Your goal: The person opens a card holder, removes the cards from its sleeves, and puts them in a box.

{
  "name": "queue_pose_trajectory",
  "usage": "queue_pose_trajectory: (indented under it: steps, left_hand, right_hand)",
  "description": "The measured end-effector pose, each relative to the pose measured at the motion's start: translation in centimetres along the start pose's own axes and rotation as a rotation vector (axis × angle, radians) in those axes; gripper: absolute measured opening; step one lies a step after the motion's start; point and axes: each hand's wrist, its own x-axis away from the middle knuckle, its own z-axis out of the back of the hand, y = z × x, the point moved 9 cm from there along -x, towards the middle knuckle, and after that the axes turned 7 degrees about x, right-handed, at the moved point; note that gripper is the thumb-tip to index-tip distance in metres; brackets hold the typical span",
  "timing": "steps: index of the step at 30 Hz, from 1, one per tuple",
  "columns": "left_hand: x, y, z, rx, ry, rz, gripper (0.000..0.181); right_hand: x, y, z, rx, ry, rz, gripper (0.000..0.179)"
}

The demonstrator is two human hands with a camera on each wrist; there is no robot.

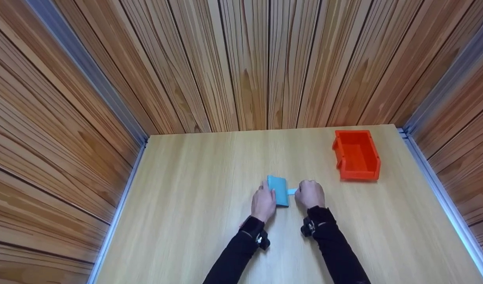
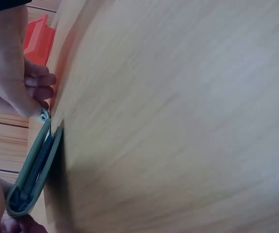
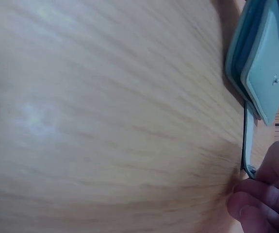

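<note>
A light-blue folding wallet lies near the middle of the table, its covers folded together. My left hand grips its left side, with the thumb on the upper cover. From the wallet's right side a narrow strap sticks out. My right hand pinches the strap's end between thumb and curled fingers. A metal snap shows right at those fingertips in the left wrist view. In the right wrist view a small metal emblem marks the cover, and the strap is stretched toward my right hand.
An orange-red open bin stands at the back right of the light wooden table. Wood-plank walls rise behind and on both sides, with metal rails along the table's side edges.
</note>
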Motion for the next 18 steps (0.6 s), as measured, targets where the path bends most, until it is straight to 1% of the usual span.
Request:
queue_pose_trajectory:
  steps: [3, 7, 11, 14, 16, 18]
  left_hand:
    - [-0.08, -0.11, 0.14, -0.027, 0.003, 0.003, 0.035]
    - [0.22, -0.46, 0.18, -0.062, -0.012, 0.006, 0.038]
    - [-0.13, -0.32, 0.19, -0.094, -0.034, -0.009, 0.041]
    - [-0.33, -0.28, 0.1, -0.108, -0.044, -0.012, 0.042]
    - [-0.31, -0.18, 0.16, -0.12, -0.032, -0.02, 0.041]
    - [-0.23, 0.02, 0.31, -0.14, -0.006, -0.034, 0.039]
  right_hand:
    - [-0.2, 0.15, 0.1, 0.016, -0.018, -0.004, 0.038]
    - [0.14, 0.44, -0.11, 0.029, -0.02, -0.019, 0.029]
    - [0.03, 0.63, -0.04, 0.034, -0.035, -0.039, 0.019]
    - [-0.1, 0.64, -0.03, 0.033, -0.054, -0.048, 0.018]
    - [-0.13, 0.56, -0.02, 0.032, -0.061, -0.049, 0.018]
    - [-0.15, 0.47, -0.04, 0.026, -0.064, -0.05, 0.019]
